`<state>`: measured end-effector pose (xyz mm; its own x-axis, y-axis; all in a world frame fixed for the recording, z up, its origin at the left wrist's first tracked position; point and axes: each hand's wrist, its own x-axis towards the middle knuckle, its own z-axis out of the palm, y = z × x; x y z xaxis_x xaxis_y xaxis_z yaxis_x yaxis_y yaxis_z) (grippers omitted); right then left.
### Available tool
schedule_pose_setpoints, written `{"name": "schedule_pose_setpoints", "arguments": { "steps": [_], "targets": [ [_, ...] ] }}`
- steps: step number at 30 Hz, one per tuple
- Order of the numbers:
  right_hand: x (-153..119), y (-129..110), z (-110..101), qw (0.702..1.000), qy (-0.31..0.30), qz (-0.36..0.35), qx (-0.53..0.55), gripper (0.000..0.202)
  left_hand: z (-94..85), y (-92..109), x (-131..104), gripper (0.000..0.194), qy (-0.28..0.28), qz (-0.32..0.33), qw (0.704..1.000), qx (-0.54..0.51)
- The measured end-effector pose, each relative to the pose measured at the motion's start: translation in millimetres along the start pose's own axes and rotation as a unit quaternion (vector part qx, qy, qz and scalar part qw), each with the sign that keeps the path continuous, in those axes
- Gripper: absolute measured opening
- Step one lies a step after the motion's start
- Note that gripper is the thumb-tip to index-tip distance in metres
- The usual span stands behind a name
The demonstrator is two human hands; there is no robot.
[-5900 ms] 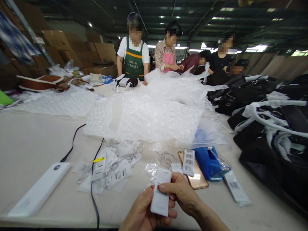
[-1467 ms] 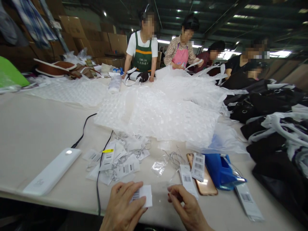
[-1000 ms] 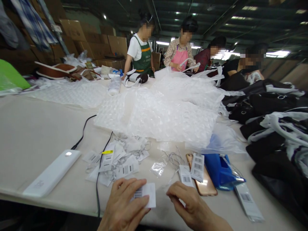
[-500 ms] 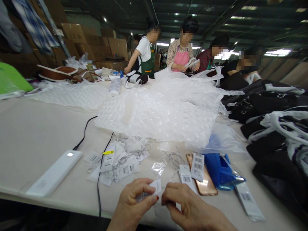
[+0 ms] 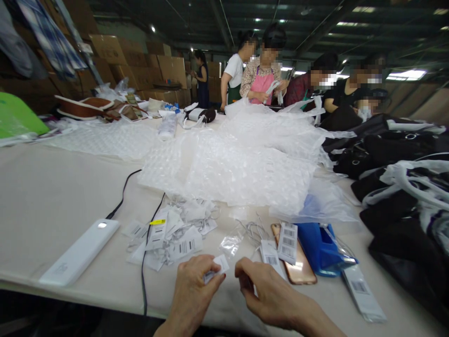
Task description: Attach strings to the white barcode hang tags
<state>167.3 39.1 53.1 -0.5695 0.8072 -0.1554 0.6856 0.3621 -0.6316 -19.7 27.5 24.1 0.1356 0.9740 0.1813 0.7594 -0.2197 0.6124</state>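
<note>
My left hand point(image 5: 192, 288) pinches a small white paper tag point(image 5: 220, 267) between thumb and fingers near the table's front edge. Just right of it, my right hand point(image 5: 268, 290) is curled with its fingertips drawn together, and whatever they grip is too small or hidden to see. Beyond my left hand lies a loose pile of printed white tags point(image 5: 185, 243) with strings, one bearing a yellow strip. A small clear plastic bag point(image 5: 231, 244) rests between the hands and the bubble wrap. Barcode labels point(image 5: 288, 243) lie partly over a gold phone point(image 5: 302, 271) beyond my right hand.
A blue tape dispenser point(image 5: 317, 250) stands right of the phone. Bubble wrap point(image 5: 238, 173) covers the table's middle, and black bags point(image 5: 403, 234) are heaped at right. A white power bank point(image 5: 82, 252) with a black cable point(image 5: 143, 271) lies left. Several people stand across the table.
My left hand has shifted slightly left with the tag, and the gap between my hands has widened. Across the table, a person in a white top and green apron has moved right.
</note>
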Motion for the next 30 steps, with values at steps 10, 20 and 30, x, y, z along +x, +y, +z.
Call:
{"name": "schedule_pose_setpoints", "arguments": {
  "steps": [10,20,30],
  "targets": [
    [21,10,6,0.999,-0.028,-0.008,0.027,0.031,-0.7,-22,-15,0.005,0.052,0.028,0.998,-0.006],
    [8,9,8,0.996,-0.008,0.019,0.091,0.031,-22.4,-37,-37,0.009,-0.174,0.066,0.948,-0.257],
    [4,1,-1,0.996,-0.045,-0.003,0.083,0.028,16.0,-20,-28,0.022,-0.238,0.266,0.925,-0.132]
  ]
}}
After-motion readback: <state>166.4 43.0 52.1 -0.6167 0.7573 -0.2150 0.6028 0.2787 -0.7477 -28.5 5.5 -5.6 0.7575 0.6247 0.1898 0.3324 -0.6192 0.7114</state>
